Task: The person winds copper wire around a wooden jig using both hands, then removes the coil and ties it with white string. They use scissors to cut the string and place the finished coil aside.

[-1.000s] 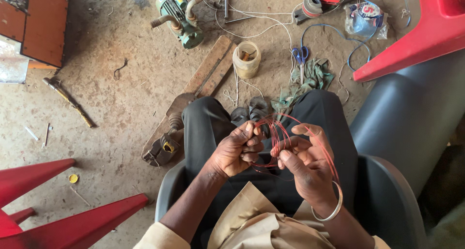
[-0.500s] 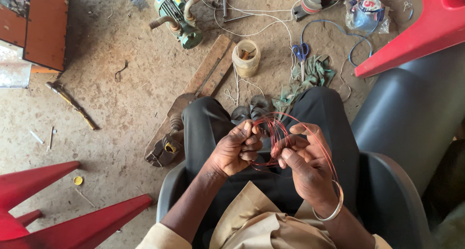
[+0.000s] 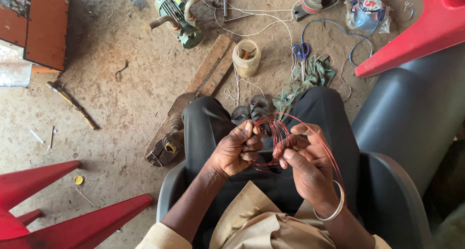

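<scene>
Sitting in a dark chair, the person works a bundle of thin red wire over the lap, where both hands can meet it at close range. The left hand is clenched on the near side of the loops, fingers curled in and thumb pressing the strands together, seemingly to keep the coil from springing apart. The right hand grasps the same bundle from the other side, forefinger hooked through the loops; one long strand arcs past its wrist toward a metal bangle. The wire sits between the two grips, touching both, above the knees.

Beyond the hands, on the dirt floor, lie a pair of sandals, a wooden plank, a small round tub, blue-handled scissors and a green motor, all well apart from the grips. Red plastic chair legs show to the left.
</scene>
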